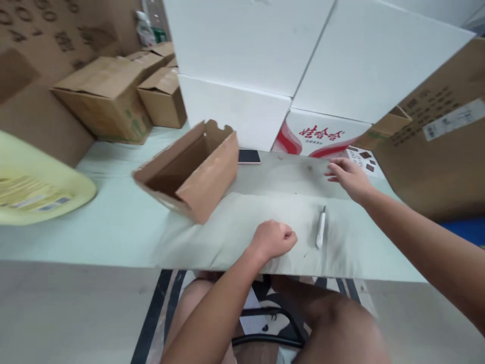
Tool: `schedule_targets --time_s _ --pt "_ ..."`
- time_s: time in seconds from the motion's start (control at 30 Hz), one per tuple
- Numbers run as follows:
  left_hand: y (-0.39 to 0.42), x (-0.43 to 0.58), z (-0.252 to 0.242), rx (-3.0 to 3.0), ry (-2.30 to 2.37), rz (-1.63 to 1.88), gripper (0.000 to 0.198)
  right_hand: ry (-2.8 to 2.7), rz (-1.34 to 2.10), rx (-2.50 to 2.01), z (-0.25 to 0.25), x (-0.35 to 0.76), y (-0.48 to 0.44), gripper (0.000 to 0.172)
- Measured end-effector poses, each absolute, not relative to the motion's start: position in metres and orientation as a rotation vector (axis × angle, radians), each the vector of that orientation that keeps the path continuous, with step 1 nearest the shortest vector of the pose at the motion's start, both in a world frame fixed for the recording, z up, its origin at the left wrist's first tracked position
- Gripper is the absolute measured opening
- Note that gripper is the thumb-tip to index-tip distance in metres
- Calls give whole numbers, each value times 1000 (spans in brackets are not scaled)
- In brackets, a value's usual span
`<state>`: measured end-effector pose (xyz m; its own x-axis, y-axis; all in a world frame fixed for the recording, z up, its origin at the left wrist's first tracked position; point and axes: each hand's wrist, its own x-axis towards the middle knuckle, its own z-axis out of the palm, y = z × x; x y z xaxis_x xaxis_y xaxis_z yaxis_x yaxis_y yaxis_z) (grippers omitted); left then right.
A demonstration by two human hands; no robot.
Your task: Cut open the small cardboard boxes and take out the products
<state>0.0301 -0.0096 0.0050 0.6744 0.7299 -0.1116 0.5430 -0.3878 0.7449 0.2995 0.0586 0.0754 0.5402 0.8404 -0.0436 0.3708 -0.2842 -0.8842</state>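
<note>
My left hand [271,239] rests near the front of the table as a closed fist, with nothing showing in it. Farther back on the right, my right hand [350,178] hovers by a white card with brown squares [364,161], its fingers loosely bent and apart, holding nothing visible. Between the hands and a little right lies a white pen-like tool [321,228] with a thin dark tip, not touched by either. Left of my fist stands an open cardboard box [212,184], narrow and long, its inside dark. A dark-screened phone [249,156] lies flat behind it.
White cartons [235,111] are stacked along the back, one with red lettering [322,132]. Small brown boxes [109,96] stand back left, near a bottle [145,29]. A yellow printed package [41,187] is at left. A large carton [443,131] borders the right.
</note>
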Motion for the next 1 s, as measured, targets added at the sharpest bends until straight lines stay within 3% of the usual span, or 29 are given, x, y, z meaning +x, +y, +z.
schedule_targets --time_s 0.13,0.27,0.43,0.53,0.63,1.0 --pt "-15 21 4 2077 954 335 32 -1632 625 -1625 115 179 110 18" --pt "-14 15 1 2064 954 353 31 -1804 701 -1501 141 79 175 37" --pt "-9 6 2 2052 982 360 29 -1786 987 -2088 150 34 184 23" --pt "-10 3 8 2055 971 352 27 -1618 1257 -2107 152 46 143 19" --pt "-14 1 13 2062 959 346 27 -1366 1286 -1968 155 78 86 15" --pt "-19 5 17 2059 923 370 31 -340 498 -1935 134 301 -146 27"
